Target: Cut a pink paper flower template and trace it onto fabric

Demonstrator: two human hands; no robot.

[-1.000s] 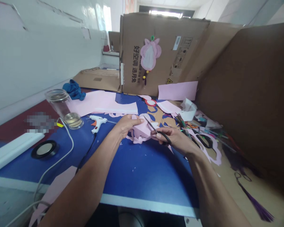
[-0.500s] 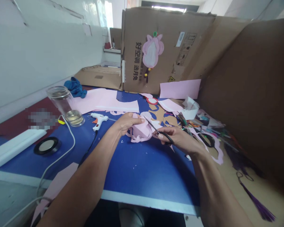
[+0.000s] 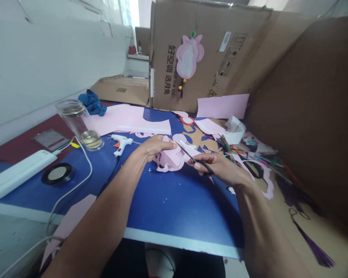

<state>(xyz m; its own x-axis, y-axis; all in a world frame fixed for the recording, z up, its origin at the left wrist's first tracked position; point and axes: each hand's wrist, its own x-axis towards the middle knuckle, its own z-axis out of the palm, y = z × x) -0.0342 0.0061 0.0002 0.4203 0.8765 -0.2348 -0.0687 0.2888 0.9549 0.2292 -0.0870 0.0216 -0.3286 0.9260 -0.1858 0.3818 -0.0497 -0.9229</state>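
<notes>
Near the middle of the blue table my left hand (image 3: 158, 148) pinches a piece of pink paper (image 3: 174, 159) with thumb and fingers. The paper has a curved, partly cut outline, and a strip of it loops below. My right hand (image 3: 210, 165) has its fingers in the handles of black scissors (image 3: 193, 159). The scissor blades point up and left, at the right edge of the paper, close to my left thumb. A white and orange glue gun (image 3: 121, 144) lies left of my left hand.
A glass bottle (image 3: 89, 141), black tape roll (image 3: 58, 174), white power strip (image 3: 21, 172) and cable are on the left. Pink sheets (image 3: 127, 117) lie behind. Cardboard (image 3: 220, 69) stands at the back and right. Paper scraps and a purple tassel (image 3: 313, 245) are on the right.
The head view has shifted slightly, so the scene sits a little higher. Both hands keep nearly the same position on the paper and scissors; the paper's lower strip has shifted a little.
</notes>
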